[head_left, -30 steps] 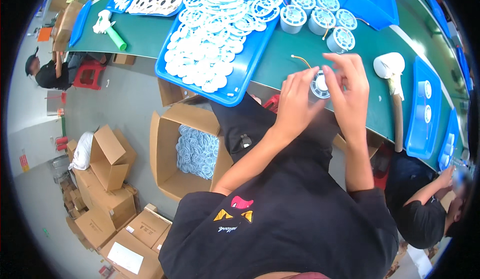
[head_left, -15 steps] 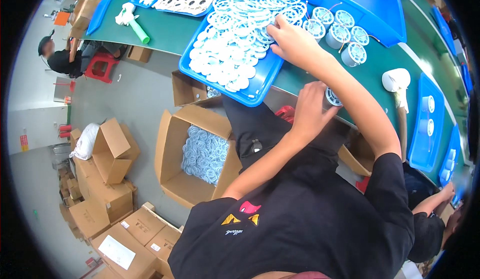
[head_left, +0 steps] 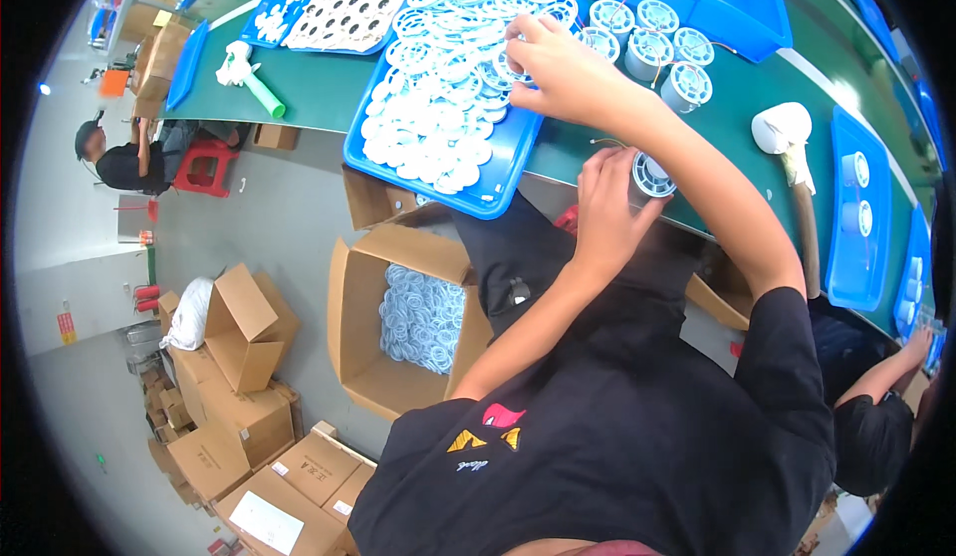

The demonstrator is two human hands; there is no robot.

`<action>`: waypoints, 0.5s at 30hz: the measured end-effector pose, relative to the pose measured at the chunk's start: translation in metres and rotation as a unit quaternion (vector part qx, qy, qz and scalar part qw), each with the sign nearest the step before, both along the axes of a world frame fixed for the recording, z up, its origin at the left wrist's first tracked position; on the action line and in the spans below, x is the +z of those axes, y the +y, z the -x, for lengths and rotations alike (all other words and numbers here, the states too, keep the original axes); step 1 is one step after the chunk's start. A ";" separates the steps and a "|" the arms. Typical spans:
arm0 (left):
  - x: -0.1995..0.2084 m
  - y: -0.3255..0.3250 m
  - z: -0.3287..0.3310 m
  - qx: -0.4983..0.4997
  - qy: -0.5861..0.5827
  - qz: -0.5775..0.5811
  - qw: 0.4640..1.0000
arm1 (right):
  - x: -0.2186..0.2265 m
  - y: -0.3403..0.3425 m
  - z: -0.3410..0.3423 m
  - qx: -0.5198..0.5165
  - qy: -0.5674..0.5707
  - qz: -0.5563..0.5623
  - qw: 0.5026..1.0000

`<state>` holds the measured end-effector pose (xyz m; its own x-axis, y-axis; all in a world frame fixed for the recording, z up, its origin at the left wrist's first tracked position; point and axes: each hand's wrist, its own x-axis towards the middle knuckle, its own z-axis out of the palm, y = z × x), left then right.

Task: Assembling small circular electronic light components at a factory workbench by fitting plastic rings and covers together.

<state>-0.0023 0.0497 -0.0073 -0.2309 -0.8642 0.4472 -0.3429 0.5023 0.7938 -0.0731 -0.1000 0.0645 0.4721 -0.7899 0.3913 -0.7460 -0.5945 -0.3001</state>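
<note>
Left hand (head_left: 609, 198): curled around a round slotted part (head_left: 653, 175) at the near edge of the green counter (head_left: 737, 113)
Right hand (head_left: 558, 68): at 11 o'clock from the left, fingers bent at the heap of white discs and rings (head_left: 448, 68); cannot tell whether they grip one
Blue tray (head_left: 510, 163): at 10 o'clock from the left hand, beneath the heap
Pale cylinders (head_left: 649, 50): clustered at 3 o'clock from the right hand
White-headed mallet (head_left: 782, 128): left hand's 2 o'clock
Open carton (head_left: 345, 322): left hand's 8 o'clock, light-blue rings (head_left: 418, 317) inside
</note>
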 end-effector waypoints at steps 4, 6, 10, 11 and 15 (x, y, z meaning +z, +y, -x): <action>-0.002 -0.001 -0.004 0.021 -0.001 0.007 1.000 | 0.049 0.048 0.036 -0.004 -0.148 -0.036 0.988; -0.001 -0.001 -0.001 0.033 -0.007 0.009 0.999 | 0.063 0.079 0.068 -0.060 -0.144 -0.068 0.985; -0.003 -0.001 0.005 0.032 -0.012 0.019 0.999 | 0.048 0.131 0.091 -0.145 -0.131 0.002 0.981; -0.003 -0.002 0.007 0.032 -0.009 0.015 0.999 | 0.044 0.141 0.090 -0.151 -0.099 -0.024 0.983; -0.004 0.000 0.005 0.042 -0.001 0.013 0.999 | 0.017 0.152 0.081 -0.122 -0.065 -0.027 0.990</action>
<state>-0.0075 0.0498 -0.0115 -0.1586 -0.8683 0.4701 -0.3862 0.4927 0.7798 -0.1545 0.0522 0.0818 0.2136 -0.8954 0.3906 -0.8179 -0.3826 -0.4298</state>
